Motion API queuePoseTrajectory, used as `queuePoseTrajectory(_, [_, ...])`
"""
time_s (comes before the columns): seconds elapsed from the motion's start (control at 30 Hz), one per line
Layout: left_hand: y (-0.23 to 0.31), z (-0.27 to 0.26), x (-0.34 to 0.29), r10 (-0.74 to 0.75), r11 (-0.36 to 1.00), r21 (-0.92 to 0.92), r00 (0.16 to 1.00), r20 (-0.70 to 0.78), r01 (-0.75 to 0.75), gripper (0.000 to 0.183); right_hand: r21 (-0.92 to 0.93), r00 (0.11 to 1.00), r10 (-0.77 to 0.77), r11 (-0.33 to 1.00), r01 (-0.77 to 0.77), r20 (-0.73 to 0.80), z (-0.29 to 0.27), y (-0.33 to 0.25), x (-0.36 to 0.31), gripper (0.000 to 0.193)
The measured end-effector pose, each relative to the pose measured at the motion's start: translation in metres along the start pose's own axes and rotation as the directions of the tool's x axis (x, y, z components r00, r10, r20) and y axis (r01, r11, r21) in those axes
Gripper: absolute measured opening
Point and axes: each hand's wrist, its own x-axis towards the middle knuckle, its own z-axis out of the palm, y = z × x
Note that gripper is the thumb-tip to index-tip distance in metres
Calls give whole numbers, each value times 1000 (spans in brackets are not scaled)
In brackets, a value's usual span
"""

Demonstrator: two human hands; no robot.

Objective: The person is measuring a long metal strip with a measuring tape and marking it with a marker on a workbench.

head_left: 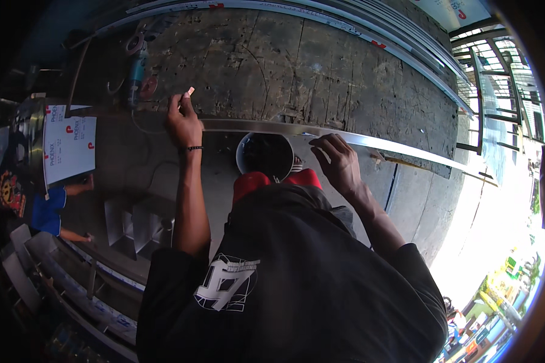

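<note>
A long, narrow, shiny metal bar [381, 141] runs across the near edge of the dark, worn wooden workbench [345, 66]. Close to the bar's left part is my left hand [184, 124], its thumb and fingertips closed on a small pale pinkish piece [191, 91] whose kind is unclear. Just below the middle of the bar hovers my right hand [340, 162], fingers loosely bent and apart, with nothing plainly held. Its fingertips come near a bluish-white spot on the bar.
A teal angle grinder [137, 71] lies at the bench's left end. Long metal lengths [357, 30] line its far side. Below the bar stands a round bucket [240, 158]. Another person [45, 209] is at the left, near a white-covered sheet [69, 145] and metal basins [140, 225].
</note>
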Motion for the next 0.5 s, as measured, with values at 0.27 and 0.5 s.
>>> queuePoseTrajectory(0.27, [11, -4, 2, -142, 987, -67, 988, 57, 146, 21, -153, 949, -311, 941, 302, -44, -2, 4, 44, 14])
queuePoseTrajectory(0.5, [11, -4, 3, -124, 989, -76, 992, 34, 127, 22, -224, 889, -451, 861, 457, 79, -8, 9, 56, 16])
